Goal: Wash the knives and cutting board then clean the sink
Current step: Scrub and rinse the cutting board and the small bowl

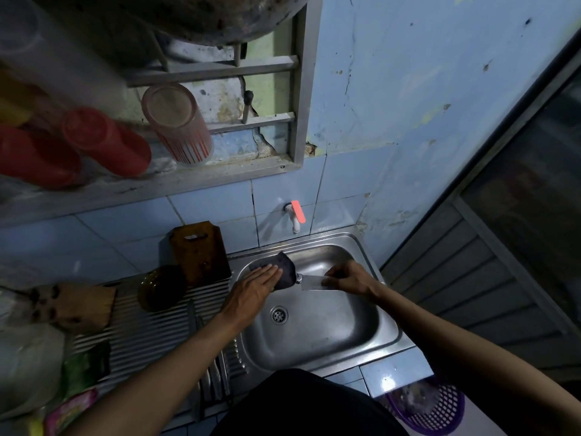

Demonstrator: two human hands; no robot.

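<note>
My right hand (pixel 347 280) pinched the blade of a knife (pixel 314 283) held level over the steel sink (pixel 330 328), fingers curled along its flat. My left hand (pixel 254 286) lay with fingers straight, pressing a dark scouring pad (pixel 286 272) against the handle end — I could not see the handle itself, which the pad seemed to cover. Below them sat the drain (pixel 279 315). More knives (pixel 213 379) lay on the ribbed drainboard (pixel 151 335) to my left, blurred and hard to count. The wooden cutting board (pixel 201 253) leaned upright against the tiled wall behind the drainboard, just beside the sink's far left corner. A tap (pixel 295 215) with a pink handle stuck out of the wall above the basin — no water visible.
</note>
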